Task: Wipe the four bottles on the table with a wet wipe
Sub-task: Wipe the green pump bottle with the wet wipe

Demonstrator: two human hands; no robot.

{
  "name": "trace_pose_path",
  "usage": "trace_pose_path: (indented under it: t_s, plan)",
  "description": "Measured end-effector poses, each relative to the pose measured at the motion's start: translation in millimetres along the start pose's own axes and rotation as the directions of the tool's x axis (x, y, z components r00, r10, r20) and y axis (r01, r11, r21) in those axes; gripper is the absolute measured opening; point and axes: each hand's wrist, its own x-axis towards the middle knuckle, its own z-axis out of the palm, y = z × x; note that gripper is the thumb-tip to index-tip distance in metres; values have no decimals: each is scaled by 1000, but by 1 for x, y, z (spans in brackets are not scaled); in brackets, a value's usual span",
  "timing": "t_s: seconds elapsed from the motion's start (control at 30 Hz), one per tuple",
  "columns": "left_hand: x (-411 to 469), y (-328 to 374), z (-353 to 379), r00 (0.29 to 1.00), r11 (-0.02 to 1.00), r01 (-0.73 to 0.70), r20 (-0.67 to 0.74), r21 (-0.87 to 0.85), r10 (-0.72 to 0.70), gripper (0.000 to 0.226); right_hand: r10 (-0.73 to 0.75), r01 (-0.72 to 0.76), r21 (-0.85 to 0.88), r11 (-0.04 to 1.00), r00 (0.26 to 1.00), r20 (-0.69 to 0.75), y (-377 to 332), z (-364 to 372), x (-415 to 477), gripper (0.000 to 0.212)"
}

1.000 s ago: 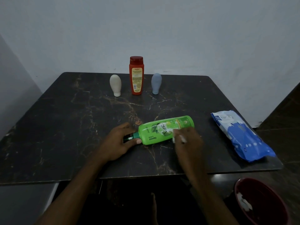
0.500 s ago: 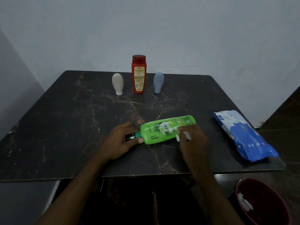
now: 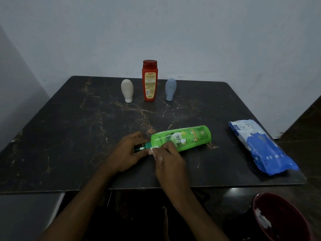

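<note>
Green bottle [image 3: 182,138] lies flat mid-wipe: left hand [image 3: 125,153] clamped on its cap end, right hand [image 3: 166,153] pinching wet wipe [image 3: 153,150] at the shoulder (three upright bottles probably next), so roll it to reach the underside

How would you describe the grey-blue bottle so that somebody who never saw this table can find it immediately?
Look at the far edge of the dark marble table, where three bottles stand in a row near the wall. The tall red bottle is in the middle, and the grey-blue bottle stands just right of it. Unlike the cream bottle of the same rounded shape on the left, it is bluish grey.
</note>
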Motion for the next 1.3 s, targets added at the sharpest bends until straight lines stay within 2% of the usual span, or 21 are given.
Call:
trace_pose_path:
  t_s: [0.1, 0.2, 0.27, 0.37, 0.43, 0.53, 0.67, 0.7, 0.97, 1.1, 1.2, 1.27, 1.3]
  plan:
    - [0, -2, 0, 1000, 1000, 11, 5, -1, -11, 25, 63, -63, -2, 998, 998, -13, 21, -17, 8, 17]
    - [0, -4, -1, 1000, 1000, 20, 22, -14, -20, 25, 209, -211, -6, 977, 973, -101, 59, -45, 20, 16]
    - [1, -4, -1, 999, 999, 26, 24, -19, -25, 23, 242, -249, -26, 968, 956, -166, 85, -66, 24, 15]
    - [1, -2, 1, 999, 999, 33, 25, -6, -33, 26, 337, -336, 47, 941, 911, -236, 109, -80, 25, 9]
    - [0, -2, 1, 999, 999, 33, 26, 2, -33, 27, 312, -311, 42, 949, 915, -257, 104, -72, 25, 10]
    - [0, -1, 0, 999, 999, 34, 22, -5, -34, 26, 263, -265, 18, 964, 943, -202, 72, -41, 19, 8]
    - [0, -2, 0, 999, 999, 43, 24, -24, -43, 27, 20, -19, 15, 1000, 996, -89, 34, -13, 2, 14]
    - [0, -3, 0, 999, 999, 42, 25, -28, -41, 27, 1, 0, 11, 1000, 997, -74, 35, -14, 2, 15]
    - [0, -7, 0, 998, 998, 47, 40, -39, -45, 30, 272, -286, -40, 957, 939, -209, 104, -78, 25, 13]
    - [0, -7, 1, 999, 999, 32, 44, -33, -30, 34, 370, -384, 3, 923, 887, -275, 110, -77, 27, 10]
    - [1, -9, 1, 999, 999, 24, 41, -27, -23, 29, 352, -376, -25, 926, 887, -298, 86, -56, 27, 8]
    - [0, -11, 1, 999, 999, 24, 40, -23, -23, 29, 324, -330, 5, 944, 921, -217, 64, -40, 22, 9]
    - [0, -11, 2, 999, 999, 22, 41, -23, -21, 28, 254, -255, 15, 967, 951, -176, 57, -33, 18, 9]
